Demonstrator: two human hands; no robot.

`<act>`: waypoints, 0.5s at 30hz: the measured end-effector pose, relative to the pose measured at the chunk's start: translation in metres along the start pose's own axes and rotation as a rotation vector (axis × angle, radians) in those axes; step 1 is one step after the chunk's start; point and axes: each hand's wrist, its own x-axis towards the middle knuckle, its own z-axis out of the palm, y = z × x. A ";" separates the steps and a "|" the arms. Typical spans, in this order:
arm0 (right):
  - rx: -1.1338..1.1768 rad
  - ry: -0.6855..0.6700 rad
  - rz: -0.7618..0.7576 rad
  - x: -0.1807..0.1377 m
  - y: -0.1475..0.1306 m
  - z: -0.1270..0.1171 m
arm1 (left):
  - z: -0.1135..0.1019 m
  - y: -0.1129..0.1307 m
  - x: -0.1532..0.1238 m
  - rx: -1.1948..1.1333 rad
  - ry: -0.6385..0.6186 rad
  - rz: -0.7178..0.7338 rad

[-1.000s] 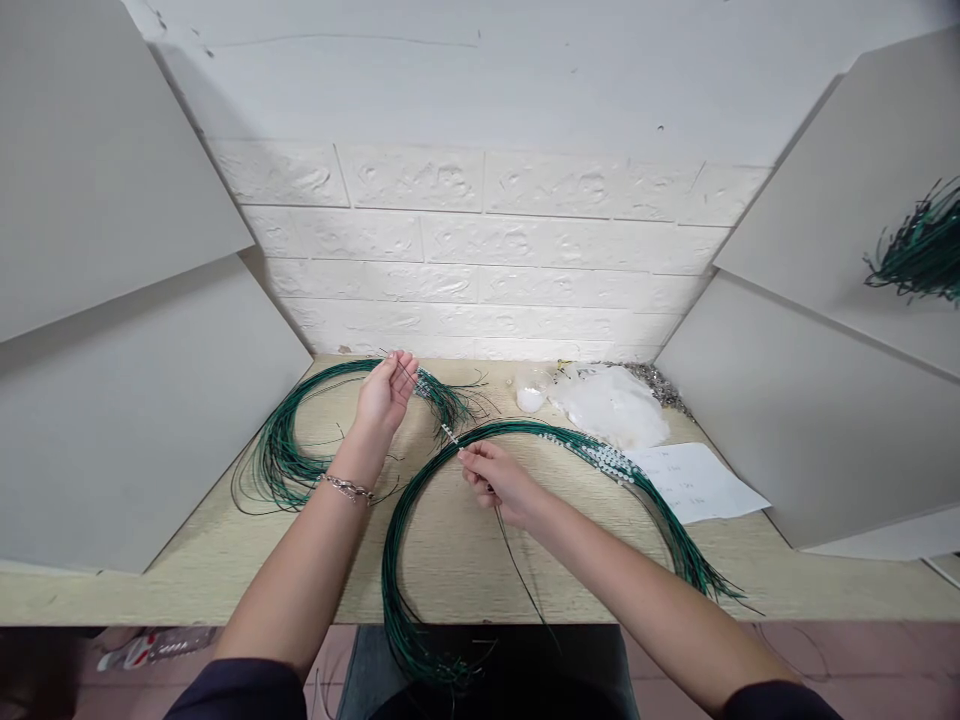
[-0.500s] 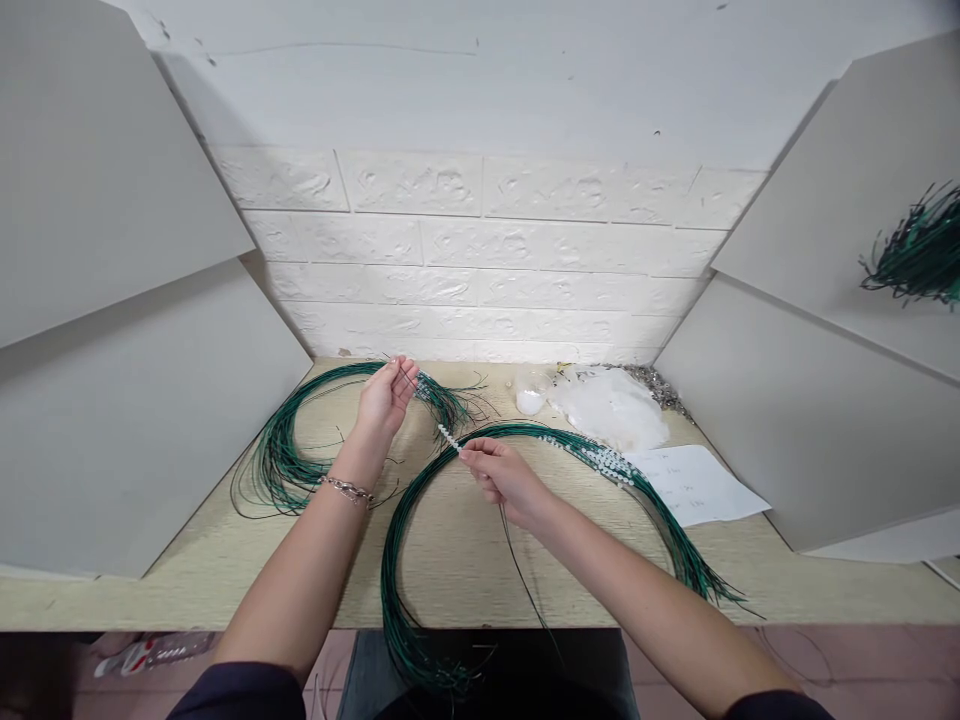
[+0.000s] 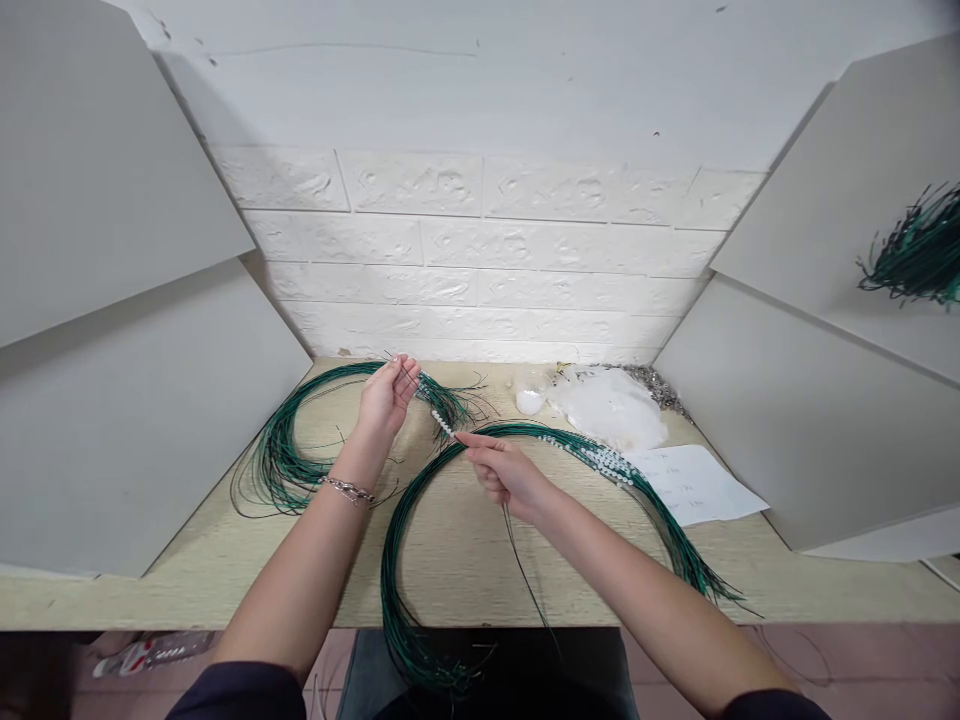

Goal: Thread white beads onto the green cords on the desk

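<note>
My left hand (image 3: 388,396) is raised palm-up at the back of the table, its fingers curled around the ends of a loose coil of dark green wires (image 3: 279,470). A chain bracelet (image 3: 347,490) circles that wrist. My right hand (image 3: 502,473) pinches a thin wire strung with small white beads (image 3: 442,424), just right of the left hand. Beneath that hand lies a second, larger coil of green wire (image 3: 385,570), with white beads clustered along its far arc (image 3: 600,458).
A crumpled white plastic bag (image 3: 609,407), a small clear bag of white beads (image 3: 530,390) and a heap of small metal pieces (image 3: 656,387) lie at the back. A handwritten paper sheet (image 3: 694,484) rests on the light wood table (image 3: 480,590) between grey side boards.
My right hand has shifted slightly up and to the left, and the beaded wire has moved with it. My left hand has barely moved.
</note>
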 end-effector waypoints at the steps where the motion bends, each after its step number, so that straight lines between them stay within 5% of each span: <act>1: -0.002 -0.032 0.015 -0.001 -0.001 0.000 | 0.000 -0.001 0.000 0.004 -0.008 -0.001; 5: -0.021 -0.078 0.016 -0.002 -0.001 -0.001 | 0.001 -0.004 -0.002 0.012 -0.035 -0.015; 15: -0.007 0.065 -0.048 0.010 0.008 -0.003 | 0.009 -0.020 -0.012 0.058 -0.031 -0.078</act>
